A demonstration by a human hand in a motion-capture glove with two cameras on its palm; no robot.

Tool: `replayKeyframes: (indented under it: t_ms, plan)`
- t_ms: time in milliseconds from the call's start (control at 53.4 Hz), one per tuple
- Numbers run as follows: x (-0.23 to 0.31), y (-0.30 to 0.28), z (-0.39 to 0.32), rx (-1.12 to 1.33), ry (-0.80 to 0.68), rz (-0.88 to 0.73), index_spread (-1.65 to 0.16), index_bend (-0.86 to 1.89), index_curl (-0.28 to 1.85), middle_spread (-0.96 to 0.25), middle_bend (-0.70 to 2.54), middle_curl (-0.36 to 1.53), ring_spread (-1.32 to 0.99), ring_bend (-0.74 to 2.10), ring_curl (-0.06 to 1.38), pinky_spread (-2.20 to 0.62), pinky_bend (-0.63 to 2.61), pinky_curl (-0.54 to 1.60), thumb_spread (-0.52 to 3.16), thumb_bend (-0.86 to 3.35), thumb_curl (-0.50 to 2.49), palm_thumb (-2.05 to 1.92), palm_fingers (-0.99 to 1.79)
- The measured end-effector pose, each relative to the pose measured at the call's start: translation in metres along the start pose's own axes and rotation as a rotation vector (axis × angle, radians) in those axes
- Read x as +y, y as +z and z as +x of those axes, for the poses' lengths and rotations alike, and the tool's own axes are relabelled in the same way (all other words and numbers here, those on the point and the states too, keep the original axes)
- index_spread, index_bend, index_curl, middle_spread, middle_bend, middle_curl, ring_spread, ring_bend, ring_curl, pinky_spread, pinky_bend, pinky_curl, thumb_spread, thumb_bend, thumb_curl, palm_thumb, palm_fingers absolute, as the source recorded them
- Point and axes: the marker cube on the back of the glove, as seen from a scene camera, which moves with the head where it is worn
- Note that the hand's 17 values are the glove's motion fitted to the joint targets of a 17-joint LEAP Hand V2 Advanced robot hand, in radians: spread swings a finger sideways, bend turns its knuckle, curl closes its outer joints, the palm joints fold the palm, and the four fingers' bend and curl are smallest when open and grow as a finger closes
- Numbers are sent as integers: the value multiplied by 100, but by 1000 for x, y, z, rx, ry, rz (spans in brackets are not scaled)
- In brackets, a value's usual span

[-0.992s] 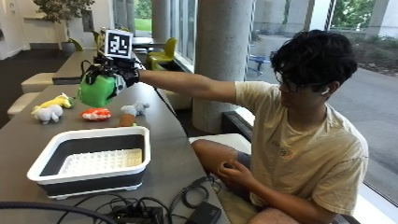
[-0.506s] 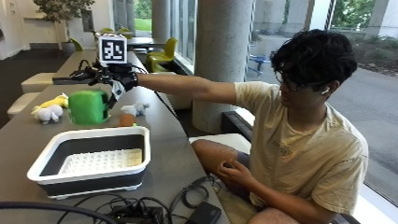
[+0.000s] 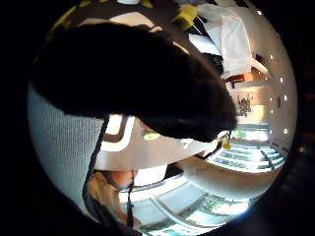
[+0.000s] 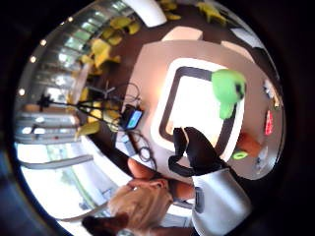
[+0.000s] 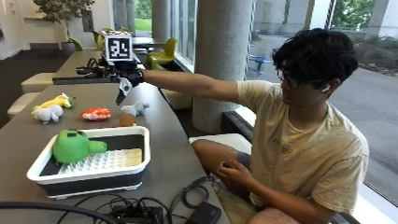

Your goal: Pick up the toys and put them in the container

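One green toy point(image 5: 73, 145) lies in the container point(image 5: 93, 178); four toys remain on the table point(image 5: 168, 158). My right hand point(image 5: 126, 77) hangs open, holding nothing.

A long grey counter point(image 5: 168, 154) carries a white-rimmed black container point(image 5: 93, 175) near its front edge, with a tangle of black cables point(image 5: 161, 207) just in front of it. Beyond the container lie 4 small toys: a white and yellow plush point(image 5: 51, 108), an orange toy point(image 5: 95, 113), a grey one point(image 5: 134, 109) and a brown one point(image 5: 127, 120).
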Motion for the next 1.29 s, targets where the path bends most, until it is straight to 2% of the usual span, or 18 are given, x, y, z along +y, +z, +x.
replayKeyframes:
  t_ms: [75,300,431,543,693,1086,1180,1292]
  plan:
    - [-1,-4,11,105,-130,4,-29,6,17,1,9,40,8,22,44,8,145,36,121,-2,56,37,-32]
    - [16,1,20,86,-176,-15,-30,6,14,1,10,31,9,18,41,9,142,34,122,-3,48,34,-31]
    - [29,9,36,124,-174,-47,-30,6,13,1,9,27,8,18,41,9,140,34,123,-6,41,18,-32]
    - [48,17,51,38,-50,-61,-30,7,13,0,8,25,7,17,39,9,138,33,123,-4,37,9,-33]
    - [73,11,103,175,-81,-68,-30,8,13,0,9,22,7,17,38,9,135,33,123,-3,34,3,-33]
    - [146,17,189,79,-12,-81,-30,7,13,0,9,18,6,18,35,9,133,33,122,-2,31,0,-32]
    - [162,23,207,65,24,-80,-29,7,13,0,9,17,6,17,34,10,132,33,122,-2,30,0,-32]
    - [180,37,220,-3,134,-85,-30,8,13,0,9,17,5,17,34,9,129,32,122,-2,30,0,-33]
